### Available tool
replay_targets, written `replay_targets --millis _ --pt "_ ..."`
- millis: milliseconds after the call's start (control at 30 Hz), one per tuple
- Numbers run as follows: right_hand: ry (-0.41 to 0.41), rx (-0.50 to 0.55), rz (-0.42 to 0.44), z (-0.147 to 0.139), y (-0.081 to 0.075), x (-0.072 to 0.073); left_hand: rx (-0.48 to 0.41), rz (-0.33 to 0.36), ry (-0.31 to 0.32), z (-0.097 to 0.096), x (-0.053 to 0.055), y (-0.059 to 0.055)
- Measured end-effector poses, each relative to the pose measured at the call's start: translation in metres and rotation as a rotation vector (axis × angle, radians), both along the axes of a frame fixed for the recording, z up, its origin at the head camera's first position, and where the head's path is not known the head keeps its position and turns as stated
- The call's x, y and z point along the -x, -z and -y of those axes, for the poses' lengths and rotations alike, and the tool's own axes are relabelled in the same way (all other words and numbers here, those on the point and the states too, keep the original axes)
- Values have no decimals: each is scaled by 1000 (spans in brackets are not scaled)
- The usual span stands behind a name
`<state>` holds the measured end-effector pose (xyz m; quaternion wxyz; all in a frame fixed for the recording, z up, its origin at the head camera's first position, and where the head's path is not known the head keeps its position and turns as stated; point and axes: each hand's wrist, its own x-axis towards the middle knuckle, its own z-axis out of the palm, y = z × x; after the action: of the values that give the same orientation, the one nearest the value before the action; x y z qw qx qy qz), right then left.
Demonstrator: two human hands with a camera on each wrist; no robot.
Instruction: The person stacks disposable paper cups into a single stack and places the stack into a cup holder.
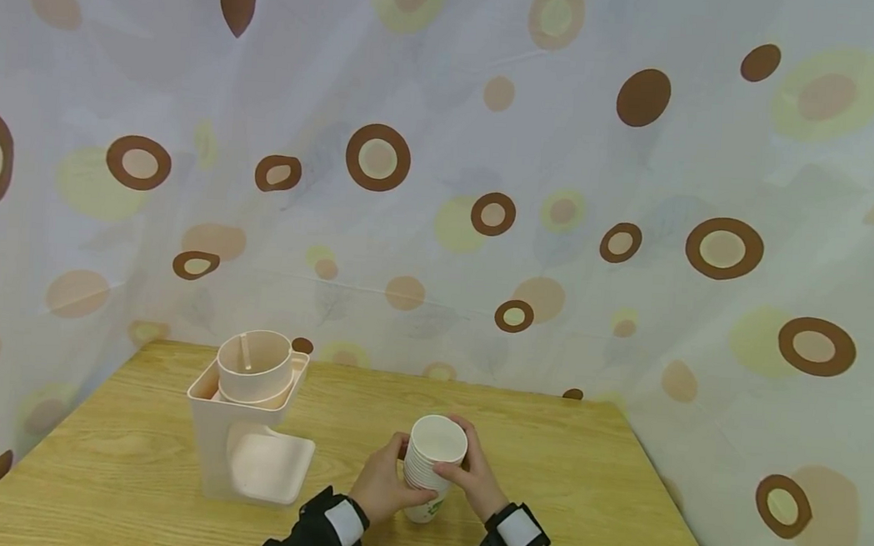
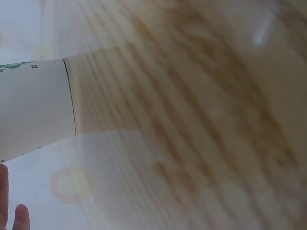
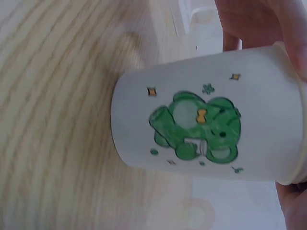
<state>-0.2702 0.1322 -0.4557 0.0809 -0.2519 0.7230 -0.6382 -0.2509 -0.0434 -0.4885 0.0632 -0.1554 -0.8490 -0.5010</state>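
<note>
A stack of white paper cups [image 1: 425,473] stands upright near the table's front, its open rims facing up. My left hand [image 1: 385,483] grips the stack from the left, thumb across its front. From the right, my right hand [image 1: 478,480] holds it near the upper rims, with the thumb on the near side. The right wrist view shows the lowest cup [image 3: 196,115] with a printed green bear and small stars, its base on or just over the wood. Part of that cup [image 2: 36,108] also appears at the left wrist view's edge, above some fingertips.
On the wooden table [image 1: 567,481], left of my hands, stands a cream plastic box-like holder [image 1: 211,451]. A round cream tube [image 1: 254,370] sits in its top, and a flat rounded panel [image 1: 271,467] is at its front. Behind hangs a dotted cloth [image 1: 448,98].
</note>
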Motion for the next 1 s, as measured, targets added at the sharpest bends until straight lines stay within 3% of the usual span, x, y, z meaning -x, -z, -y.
replay_targets --millis 367,600,767,1000 --pt "72 164 108 13 16 -13 -59 51 11 3 -10 3" --pt "87 139 86 12 18 -13 -99 69 36 1 -12 0" --pt "88 123 109 9 22 -14 -61 83 47 -2 -13 1" --pt "95 141 107 7 18 -9 -26 63 -1 -9 -6 2"
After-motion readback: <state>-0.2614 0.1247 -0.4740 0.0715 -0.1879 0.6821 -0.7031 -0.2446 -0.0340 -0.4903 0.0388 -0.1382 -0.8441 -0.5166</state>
